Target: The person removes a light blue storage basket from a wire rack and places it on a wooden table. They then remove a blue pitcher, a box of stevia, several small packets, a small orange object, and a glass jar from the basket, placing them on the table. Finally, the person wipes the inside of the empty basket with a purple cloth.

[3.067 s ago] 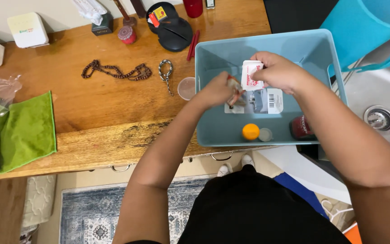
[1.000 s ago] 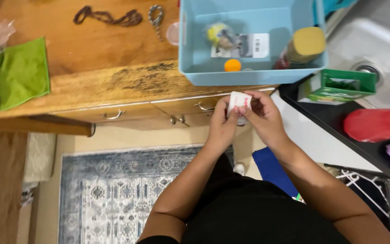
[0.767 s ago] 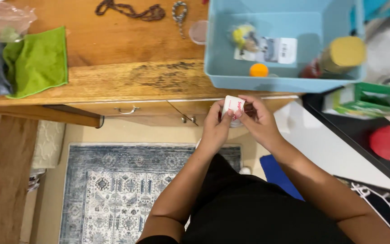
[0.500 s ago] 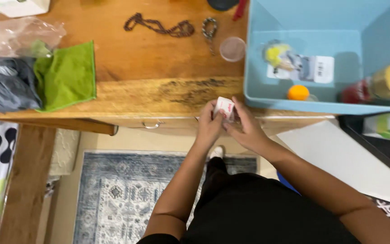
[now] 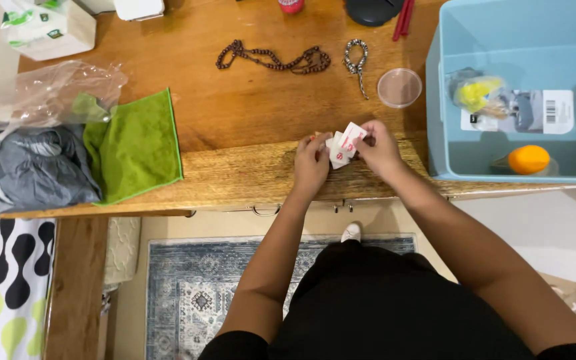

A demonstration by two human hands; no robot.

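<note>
- The wooden bench point(image 5: 248, 113) fills the upper part of the view, its worn front edge running across the middle.
- A light blue plastic bin point(image 5: 438, 100) stands on the right end of the bench; inside it lie an orange ball point(image 5: 529, 159), a yellow item in clear wrap point(image 5: 478, 93) and a white card with a barcode point(image 5: 548, 110).
- On the left end lie a green cloth point(image 5: 138, 147), a grey bundle point(image 5: 38, 167) just beside it, and a crumpled clear plastic bag point(image 5: 41, 93) overlapping both.
- A string of brown beads point(image 5: 271, 59) lies near the far side of the bench, with a short silver chain point(image 5: 357, 60) and a round clear lid point(image 5: 399, 87) to its right.
- The left hand point(image 5: 311, 167) and the right hand point(image 5: 381, 150) meet over the front edge of the bench, just left of the bin.
- Both hands are pinched together on a small white packet with red print point(image 5: 343, 148), held between the fingertips just above the bench edge; its flaps stand spread.
</note>
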